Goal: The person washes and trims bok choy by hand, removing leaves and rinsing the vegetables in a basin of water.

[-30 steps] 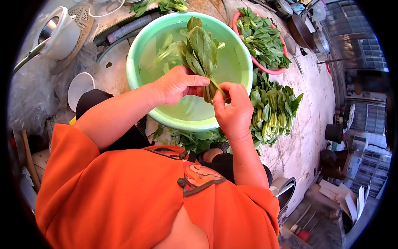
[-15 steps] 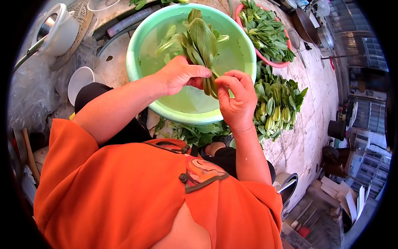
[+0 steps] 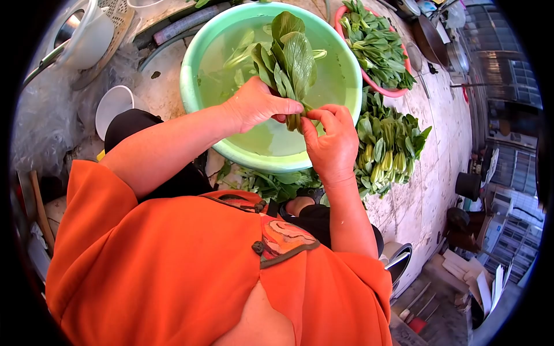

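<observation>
My left hand (image 3: 257, 106) is closed round the lower stems of a bunch of leafy greens (image 3: 288, 60), its leaves pointing up over a green basin (image 3: 190, 86) of water. My right hand (image 3: 332, 141) is at the stem ends, thumb and fingertips pinched together beside them; whether a stem is between them is hard to tell. Loose greens (image 3: 239, 55) float in the basin, left of the bunch.
A red basin (image 3: 395, 92) heaped with greens stands at the upper right. Stacked greens (image 3: 386, 144) lie right of the green basin, more leaves (image 3: 277, 184) below it. A white bucket (image 3: 113, 106) is at the left.
The right hand came away from the stems and has returned to them. The bunch has shifted slightly right and its leaves have turned and spread a little.
</observation>
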The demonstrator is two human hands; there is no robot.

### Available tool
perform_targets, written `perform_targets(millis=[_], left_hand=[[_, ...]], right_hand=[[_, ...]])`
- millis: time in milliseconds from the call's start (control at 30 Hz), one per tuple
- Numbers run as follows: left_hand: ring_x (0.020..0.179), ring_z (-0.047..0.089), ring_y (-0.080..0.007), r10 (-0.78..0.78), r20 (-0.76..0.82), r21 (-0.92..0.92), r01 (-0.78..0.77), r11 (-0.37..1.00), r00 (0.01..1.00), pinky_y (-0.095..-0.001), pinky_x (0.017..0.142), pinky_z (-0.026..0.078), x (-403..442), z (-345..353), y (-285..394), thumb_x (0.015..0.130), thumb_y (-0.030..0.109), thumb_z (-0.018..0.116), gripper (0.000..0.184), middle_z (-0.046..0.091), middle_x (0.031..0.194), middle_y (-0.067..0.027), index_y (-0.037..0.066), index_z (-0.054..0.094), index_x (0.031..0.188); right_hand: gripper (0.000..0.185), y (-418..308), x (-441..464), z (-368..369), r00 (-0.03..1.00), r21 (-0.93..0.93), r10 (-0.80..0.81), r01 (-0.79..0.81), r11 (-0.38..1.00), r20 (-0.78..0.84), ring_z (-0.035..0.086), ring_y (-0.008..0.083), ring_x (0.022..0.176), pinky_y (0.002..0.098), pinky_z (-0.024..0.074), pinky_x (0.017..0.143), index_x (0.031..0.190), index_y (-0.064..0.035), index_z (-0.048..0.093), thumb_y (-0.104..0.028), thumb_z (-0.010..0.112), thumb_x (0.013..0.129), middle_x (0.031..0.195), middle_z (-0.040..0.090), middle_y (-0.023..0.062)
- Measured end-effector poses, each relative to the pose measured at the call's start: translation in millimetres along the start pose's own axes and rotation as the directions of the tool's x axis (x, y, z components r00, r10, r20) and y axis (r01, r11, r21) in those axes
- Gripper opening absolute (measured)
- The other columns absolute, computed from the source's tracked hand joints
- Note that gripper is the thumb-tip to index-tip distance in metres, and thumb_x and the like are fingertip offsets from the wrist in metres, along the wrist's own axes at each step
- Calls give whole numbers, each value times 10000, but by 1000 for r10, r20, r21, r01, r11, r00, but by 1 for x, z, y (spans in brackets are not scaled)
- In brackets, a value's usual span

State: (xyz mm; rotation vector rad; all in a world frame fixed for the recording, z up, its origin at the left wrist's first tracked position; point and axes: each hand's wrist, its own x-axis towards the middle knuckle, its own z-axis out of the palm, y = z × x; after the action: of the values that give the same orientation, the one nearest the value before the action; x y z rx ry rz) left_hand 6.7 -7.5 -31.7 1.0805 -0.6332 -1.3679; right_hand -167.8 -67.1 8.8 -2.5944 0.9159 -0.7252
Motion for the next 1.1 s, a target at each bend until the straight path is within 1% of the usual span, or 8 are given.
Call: perform_targets(millis=[67, 233, 333, 567, 733, 867, 933, 1100], left_hand=[[696, 609, -138, -12, 4, -11, 12, 1000, 1000, -282, 615, 504, -1, 1, 0, 743, 119, 788, 244, 665, 823, -66, 0, 665, 916], [682, 600, -135, -56, 24, -28, 56, 998, 998, -276, 608, 495, 2, -1, 2, 740, 129, 798, 250, 659, 812, -59, 14, 669, 920], [682, 598, -132, -60, 41, -45, 62, 997, 997, -274, 608, 493, 2, -1, 0, 742, 129, 797, 247, 659, 818, -57, 22, 670, 925], [704, 606, -134, -80, 47, -100, 84, 991, 996, -275, 616, 497, -2, 0, 5, 742, 125, 792, 261, 662, 838, -55, 21, 667, 946], [704, 603, -135, -42, 71, -51, 46, 998, 997, -266, 620, 498, 0, -7, 2, 744, 129, 789, 273, 660, 846, -48, 30, 665, 966], [767, 603, -137, -92, 106, -22, 95, 995, 990, -281, 661, 493, 0, -7, 1, 753, 106, 769, 295, 656, 885, -49, 35, 643, 1010], [800, 608, -140, -118, 125, -20, 121, 992, 985, -289, 677, 488, 2, -7, 0, 753, 75, 758, 311, 654, 904, -53, 33, 629, 1033], [810, 605, -162, -46, 115, 75, 37, 996, 992, -314, 725, 511, 3, -4, -4, 724, 94, 724, 309, 649, 918, -70, 16, 632, 1008]], right_hand=[[144, -1, -1, 1, 1000, -14, -8, 8, 1000, -9, 605, 287, 813, 369, 506, 701, 822, -66, 666, -126, 745, 717, 902, 610, 96], [152, -2, 0, 2, 997, 123, 76, -75, 990, -2, 601, 310, 819, 390, 499, 730, 739, -40, 606, -115, 729, 691, 905, 605, 129], [159, -2, 1, 3, 999, 114, 33, -30, 993, -26, 605, 316, 838, 388, 500, 751, 721, -36, 590, -116, 719, 676, 932, 609, 147], [158, -1, 3, -1, 998, 140, 54, -57, 989, 29, 615, 320, 900, 373, 502, 800, 709, -44, 578, -116, 710, 658, 1004, 618, 167], [164, 0, 2, -2, 998, 138, 63, -65, 988, 17, 616, 326, 971, 386, 498, 847, 822, -45, 653, -145, 734, 720, 1070, 621, 163], [192, 7, -1, -2, 998, 146, 37, -44, 988, 54, 633, 297, 973, 379, 506, 839, 888, -41, 672, -158, 738, 751, 1095, 623, 154], [185, 3, 0, -4, 883, 413, 392, -468, 781, 260, 653, 247, 945, 355, 517, 810, 876, -29, 671, -151, 736, 753, 1090, 627, 143], [158, 12, -1, -4, 911, 401, 325, -405, 822, 254, 652, 183, 845, 306, 511, 776, 842, -16, 677, -139, 728, 756, 1002, 648, 112]])
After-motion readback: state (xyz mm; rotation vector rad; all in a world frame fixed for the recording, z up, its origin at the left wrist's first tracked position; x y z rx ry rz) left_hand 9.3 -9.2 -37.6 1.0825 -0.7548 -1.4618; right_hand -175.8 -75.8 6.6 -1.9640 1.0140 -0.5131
